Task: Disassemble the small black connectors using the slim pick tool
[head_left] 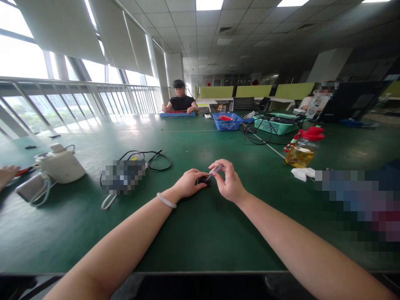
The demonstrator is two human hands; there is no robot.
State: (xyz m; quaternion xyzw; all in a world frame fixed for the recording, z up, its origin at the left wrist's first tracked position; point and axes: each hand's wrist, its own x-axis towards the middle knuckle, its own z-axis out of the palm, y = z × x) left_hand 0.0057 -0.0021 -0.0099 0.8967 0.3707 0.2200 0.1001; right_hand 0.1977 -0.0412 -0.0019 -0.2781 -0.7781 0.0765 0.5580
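A small black piece [202, 181] sits low over the green desk [218, 241], in front of the person, held between the thumb and fingers of the left hand [189, 183]. The right hand [230, 183] pinches a slim tool [216, 169] with a pale, see-through handle — its thin end slants down to the black piece. A white bangle [166, 201] circles the left wrist. To the left lie a black cable [162, 158] and, farther out, a white bag [62, 167]; to the right stands a red-lidded bottle [301, 153], with a crumpled white tissue [301, 173] just beside it. Beyond are a blue basket [227, 124] and a green basket [271, 126]; a co-worker [181, 103] sits at the far side.
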